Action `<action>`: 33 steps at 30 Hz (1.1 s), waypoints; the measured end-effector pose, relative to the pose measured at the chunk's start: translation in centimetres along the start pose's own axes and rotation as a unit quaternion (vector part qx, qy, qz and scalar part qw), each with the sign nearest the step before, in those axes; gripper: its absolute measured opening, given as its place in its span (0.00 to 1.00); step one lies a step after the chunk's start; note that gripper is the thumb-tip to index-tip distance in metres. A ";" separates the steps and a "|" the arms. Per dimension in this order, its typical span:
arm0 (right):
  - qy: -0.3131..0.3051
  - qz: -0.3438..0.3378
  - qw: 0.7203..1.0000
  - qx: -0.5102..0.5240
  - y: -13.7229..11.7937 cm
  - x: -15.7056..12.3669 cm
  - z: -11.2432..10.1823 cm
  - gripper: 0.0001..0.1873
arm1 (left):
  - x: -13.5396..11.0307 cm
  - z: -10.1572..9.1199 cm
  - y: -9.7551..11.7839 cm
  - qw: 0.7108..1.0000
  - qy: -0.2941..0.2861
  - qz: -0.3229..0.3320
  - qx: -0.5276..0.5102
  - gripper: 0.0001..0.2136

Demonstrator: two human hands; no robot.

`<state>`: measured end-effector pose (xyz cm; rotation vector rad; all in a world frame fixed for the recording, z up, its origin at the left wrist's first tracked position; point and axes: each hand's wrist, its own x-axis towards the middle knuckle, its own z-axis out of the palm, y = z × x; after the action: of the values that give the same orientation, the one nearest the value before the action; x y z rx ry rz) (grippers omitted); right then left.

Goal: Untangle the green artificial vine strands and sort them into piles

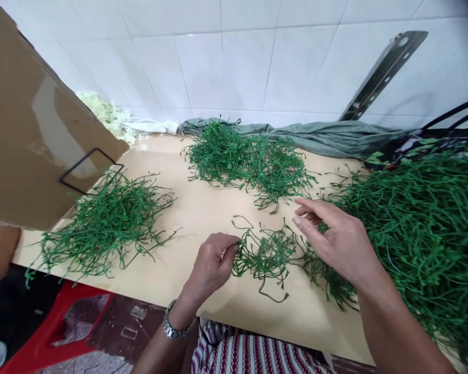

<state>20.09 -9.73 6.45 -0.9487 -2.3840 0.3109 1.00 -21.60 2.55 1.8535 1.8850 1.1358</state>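
Observation:
My left hand, with a metal watch on its wrist, pinches thumb and forefinger together at the left edge of a small loose bunch of thin green artificial stems. The stem tips between those fingers are mostly hidden. My right hand hovers over the right side of this bunch, thumb and fingers apart with nothing visible between them. Close beside it on the right rises a large heap of the same green stems. Small knobs show at many of the stem ends.
Two more piles of green stems lie on the table: one at the back, one at the left. A cardboard sheet leans at the left. Green cloth runs along the tiled wall. Another person's arm shows far left.

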 end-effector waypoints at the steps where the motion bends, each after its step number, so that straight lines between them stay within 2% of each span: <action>1: -0.030 -0.036 0.998 0.048 -0.9 0.0 -0.2 0.18 | 0.3 0.2 0.4 1.000 -0.013 0.010 -0.001 0.10; 3: -0.125 -0.087 0.984 0.095 -2.3 0.2 -0.1 0.14 | 0.8 0.5 1.0 0.999 -0.027 0.028 -0.027 0.10; 5: -0.175 -0.074 0.974 0.122 -2.7 0.4 0.5 0.09 | 1.1 0.8 1.2 0.996 -0.008 0.021 -0.091 0.09; 6: -0.172 -0.047 0.973 0.145 -2.6 0.5 0.7 0.08 | 1.1 0.9 1.1 0.991 0.009 0.007 -0.134 0.09; 8: -0.119 0.023 0.969 0.214 -2.0 0.5 1.0 0.06 | 1.1 1.1 0.5 0.973 0.052 -0.028 -0.225 0.12; 11: -0.030 0.096 0.936 0.338 -0.9 0.3 0.8 0.07 | 1.0 1.9 -0.8 0.947 0.091 -0.082 -0.298 0.24; 13: -0.006 0.118 0.908 0.402 -0.7 0.2 0.7 0.08 | 1.2 2.8 -1.2 0.945 0.065 -0.119 -0.297 0.29; 16: -0.012 0.124 0.869 0.479 -1.0 0.2 0.8 0.09 | 1.6 4.3 -0.7 0.935 -0.005 -0.155 -0.318 0.27; 18: -0.022 0.129 0.835 0.534 -1.4 0.3 0.9 0.10 | 2.0 5.3 0.0 0.908 -0.009 -0.179 -0.378 0.29; 20: -0.023 0.137 0.800 0.583 -2.0 0.4 0.9 0.11 | 2.2 6.2 0.7 0.868 -0.001 -0.206 -0.452 0.32; 22: -0.018 0.144 0.777 0.612 -2.4 0.6 0.5 0.13 | 2.3 7.0 1.1 0.836 0.002 -0.226 -0.501 0.28; 23: -0.012 0.147 0.773 0.617 -2.5 0.8 0.2 0.13 | 2.3 7.3 1.2 0.830 0.007 -0.234 -0.506 0.23; 26: 0.041 0.163 0.775 0.609 -2.1 1.3 -1.0 0.12 | 1.9 7.2 1.0 0.839 0.027 -0.252 -0.482 0.06; 30: 0.157 0.214 0.774 0.574 -0.5 1.8 -2.4 0.06 | 1.4 5.1 0.2 0.852 0.038 -0.259 -0.453 0.03; 33: 0.188 0.244 0.786 0.536 0.7 1.5 -2.6 0.04 | 1.1 3.3 -0.6 0.882 0.062 -0.257 -0.390 0.03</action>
<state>21.08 -8.20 8.93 -0.8737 -1.1808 1.3442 2.64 -19.35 0.35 0.8023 1.4820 1.5108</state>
